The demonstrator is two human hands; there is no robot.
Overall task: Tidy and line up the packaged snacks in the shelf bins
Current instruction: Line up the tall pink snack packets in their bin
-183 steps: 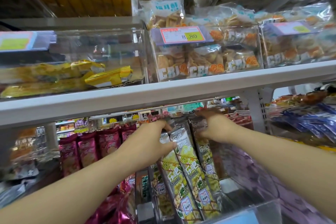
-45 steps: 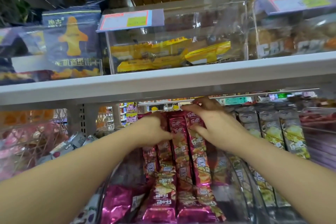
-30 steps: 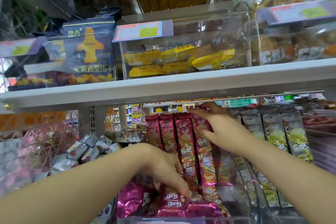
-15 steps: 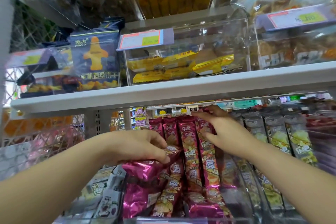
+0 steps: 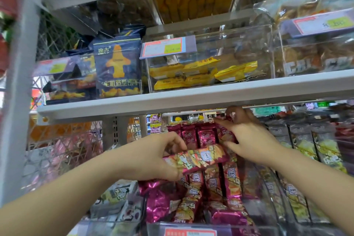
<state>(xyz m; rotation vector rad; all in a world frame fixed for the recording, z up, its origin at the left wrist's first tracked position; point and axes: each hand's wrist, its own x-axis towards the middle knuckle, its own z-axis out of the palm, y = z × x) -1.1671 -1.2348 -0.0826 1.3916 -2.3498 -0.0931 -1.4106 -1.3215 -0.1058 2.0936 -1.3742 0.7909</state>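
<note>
Beneath the shelf, left hand around a magenta packet, right hand around upright packets ("乐吧").

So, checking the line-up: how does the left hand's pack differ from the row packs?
The held pack lies crosswise; the row packs run lengthwise. The held pack is lifted in the left hand; the row packs rest in the bin, the right hand at their tops. Both have magenta wrappers.
</note>
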